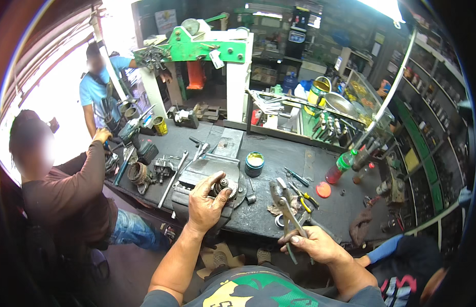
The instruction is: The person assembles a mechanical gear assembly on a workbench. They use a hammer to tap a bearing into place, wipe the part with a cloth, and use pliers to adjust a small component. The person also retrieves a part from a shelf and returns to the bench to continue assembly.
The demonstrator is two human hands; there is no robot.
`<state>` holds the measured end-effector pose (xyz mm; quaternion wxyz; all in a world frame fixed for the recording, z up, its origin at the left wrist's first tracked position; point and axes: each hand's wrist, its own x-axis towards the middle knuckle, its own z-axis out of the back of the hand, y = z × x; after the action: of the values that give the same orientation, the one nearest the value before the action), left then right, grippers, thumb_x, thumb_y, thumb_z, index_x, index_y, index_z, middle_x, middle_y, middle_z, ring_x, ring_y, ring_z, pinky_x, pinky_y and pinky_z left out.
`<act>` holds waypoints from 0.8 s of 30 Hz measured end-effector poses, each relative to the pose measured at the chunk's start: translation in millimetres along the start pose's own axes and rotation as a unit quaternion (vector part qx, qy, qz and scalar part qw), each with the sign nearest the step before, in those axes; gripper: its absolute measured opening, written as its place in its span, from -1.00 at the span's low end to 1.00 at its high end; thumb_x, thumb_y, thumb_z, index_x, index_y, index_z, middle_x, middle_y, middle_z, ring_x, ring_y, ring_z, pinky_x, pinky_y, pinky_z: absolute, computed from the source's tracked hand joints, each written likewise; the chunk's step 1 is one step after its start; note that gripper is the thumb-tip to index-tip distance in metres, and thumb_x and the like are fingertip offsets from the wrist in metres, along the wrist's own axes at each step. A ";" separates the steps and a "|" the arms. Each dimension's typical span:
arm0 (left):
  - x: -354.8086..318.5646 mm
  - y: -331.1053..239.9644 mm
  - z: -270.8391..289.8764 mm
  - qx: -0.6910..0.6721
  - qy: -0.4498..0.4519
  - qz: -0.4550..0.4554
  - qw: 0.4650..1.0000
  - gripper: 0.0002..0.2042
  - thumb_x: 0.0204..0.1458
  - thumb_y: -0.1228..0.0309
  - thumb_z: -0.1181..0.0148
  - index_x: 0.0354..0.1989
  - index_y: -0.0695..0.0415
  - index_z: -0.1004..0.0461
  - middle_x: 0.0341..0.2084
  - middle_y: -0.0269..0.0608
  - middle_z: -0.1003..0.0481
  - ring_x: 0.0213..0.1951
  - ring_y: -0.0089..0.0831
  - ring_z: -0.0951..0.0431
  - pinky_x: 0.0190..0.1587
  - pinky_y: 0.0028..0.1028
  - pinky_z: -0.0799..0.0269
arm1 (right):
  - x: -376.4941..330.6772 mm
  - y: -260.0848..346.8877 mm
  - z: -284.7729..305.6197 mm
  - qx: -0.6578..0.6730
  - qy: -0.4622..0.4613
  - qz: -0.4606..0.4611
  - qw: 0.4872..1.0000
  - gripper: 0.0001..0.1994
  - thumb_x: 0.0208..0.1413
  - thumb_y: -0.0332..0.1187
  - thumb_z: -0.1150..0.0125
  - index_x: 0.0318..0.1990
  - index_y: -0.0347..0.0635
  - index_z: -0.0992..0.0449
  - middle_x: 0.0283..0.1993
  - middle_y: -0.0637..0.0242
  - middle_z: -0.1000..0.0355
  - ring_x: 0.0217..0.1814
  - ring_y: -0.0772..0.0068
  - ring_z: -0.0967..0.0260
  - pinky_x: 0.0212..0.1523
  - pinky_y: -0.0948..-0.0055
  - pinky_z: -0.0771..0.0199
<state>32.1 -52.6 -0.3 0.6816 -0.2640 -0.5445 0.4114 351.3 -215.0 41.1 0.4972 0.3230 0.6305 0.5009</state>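
Over the bench vise (199,171), my left hand (206,203) grips a small metal part with a toothed gear (224,185), thumb and forefinger on either side of it. The vise jaws beneath that part are mostly hidden. My right hand (315,244) holds slip-joint pliers (283,198) by the handles, jaws pointing up and away from me, apart from the gear. Just beyond the vise stands an open tin of yellowish grease (255,163). Yellow-handled pliers (305,198) lie on the bench beyond the pliers I hold.
A red-liquid bottle with a green top (343,166) and a red lid (323,190) are on the right. Wrenches (172,179), a power drill (138,140) and metal parts crowd the left, where two people stand. A green press (209,51) rises behind. Another person's blue sleeve (385,249) shows at lower right.
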 end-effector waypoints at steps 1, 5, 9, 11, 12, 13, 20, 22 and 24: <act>2.3 3.4 -1.4 0.013 -0.004 -0.005 1.000 -0.53 0.21 0.28 -0.59 0.20 0.30 -0.68 0.08 0.11 -0.72 0.17 -0.01 -0.72 0.28 -0.20 -0.59 | 11.2 6.1 8.4 -0.005 0.043 -0.006 0.999 -0.56 0.59 -0.08 -0.24 0.18 -0.37 -0.70 0.03 0.18 -0.73 0.07 0.43 -0.66 0.20 0.35 -0.62; 3.1 0.1 -9.1 0.027 -0.041 -0.012 0.999 -0.62 0.25 0.28 -0.56 0.10 0.29 -0.74 0.04 0.03 -0.75 0.10 -0.15 -0.74 0.23 -0.27 -0.58 | 38.3 22.0 25.3 0.118 0.185 -0.122 0.968 -0.55 0.58 -0.18 -0.24 0.32 -0.43 -0.62 0.15 0.07 -0.71 0.24 0.32 -0.67 0.30 0.33 -0.62; 0.2 -2.0 -19.8 0.082 -0.083 -0.045 0.992 -0.61 0.23 0.23 -0.57 0.07 0.29 -0.74 0.00 0.04 -0.75 0.05 -0.12 -0.76 0.16 -0.28 -0.62 | 59.1 26.1 33.2 0.247 0.294 -0.163 0.909 -0.50 0.57 -0.24 -0.25 0.41 -0.51 -0.50 0.43 -0.10 -0.54 0.40 0.11 -0.62 0.48 0.12 -0.60; 0.2 -1.0 -22.5 0.103 -0.097 -0.041 0.989 -0.63 0.24 0.24 -0.54 0.06 0.28 -0.75 -0.02 0.04 -0.76 -0.01 -0.12 -0.78 0.08 -0.28 -0.66 | 73.0 24.2 36.4 0.290 0.339 -0.192 0.874 -0.48 0.53 -0.27 -0.27 0.43 -0.53 -0.46 0.49 -0.19 -0.48 0.48 -0.02 -0.57 0.50 0.04 -0.59; -0.2 1.5 -26.3 0.108 -0.108 -0.043 0.987 -0.63 0.25 0.24 -0.53 0.07 0.27 -0.75 -0.03 0.04 -0.76 -0.03 -0.12 -0.78 0.07 -0.28 -0.66 | 78.6 23.6 36.7 0.311 0.357 -0.202 0.857 -0.48 0.52 -0.28 -0.27 0.43 -0.53 -0.46 0.49 -0.20 -0.48 0.48 -0.03 -0.56 0.49 0.03 -0.60; 0.5 3.2 -30.7 0.112 -0.121 -0.049 0.985 -0.64 0.25 0.25 -0.52 0.07 0.27 -0.75 -0.04 0.04 -0.76 -0.04 -0.13 -0.79 0.05 -0.28 -0.67 | 84.3 25.0 37.6 0.329 0.373 -0.210 0.841 -0.48 0.51 -0.28 -0.28 0.43 -0.53 -0.47 0.48 -0.21 -0.48 0.48 -0.04 -0.56 0.48 0.03 -0.61; -7.6 -3.2 -44.0 0.097 -0.170 -0.018 0.980 -0.71 0.12 0.48 -0.55 0.01 0.25 -0.75 -0.04 0.05 -0.77 0.06 0.01 -0.78 0.18 -0.21 -0.65 | 103.9 36.0 43.6 0.288 0.397 -0.222 0.843 -0.44 0.47 -0.28 -0.29 0.43 -0.57 -0.44 0.52 -0.30 -0.43 0.48 -0.10 -0.56 0.45 0.02 -0.62; -4.6 0.1 -38.0 0.063 -0.132 -0.016 0.989 -0.71 0.16 0.46 -0.53 0.03 0.26 -0.73 -0.02 0.06 -0.77 0.08 0.00 -0.77 0.20 -0.22 -0.64 | 105.2 38.8 43.1 0.312 0.399 -0.240 0.828 -0.44 0.47 -0.28 -0.29 0.44 -0.57 -0.44 0.52 -0.30 -0.43 0.49 -0.13 -0.55 0.44 0.00 -0.62; -2.0 6.4 -31.2 0.019 -0.085 -0.018 0.996 -0.71 0.21 0.42 -0.49 0.05 0.27 -0.72 0.02 0.07 -0.76 0.10 -0.02 -0.77 0.21 -0.23 -0.63 | 107.9 41.1 42.4 0.335 0.404 -0.255 0.812 -0.48 0.47 -0.31 -0.27 0.43 -0.52 -0.47 0.54 -0.34 -0.40 0.50 -0.19 -0.53 0.46 -0.08 -0.59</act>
<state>60.2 -48.2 -14.9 0.6451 -0.2053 -0.5972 0.4301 355.8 -92.2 47.3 0.1685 0.0653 0.9632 0.1992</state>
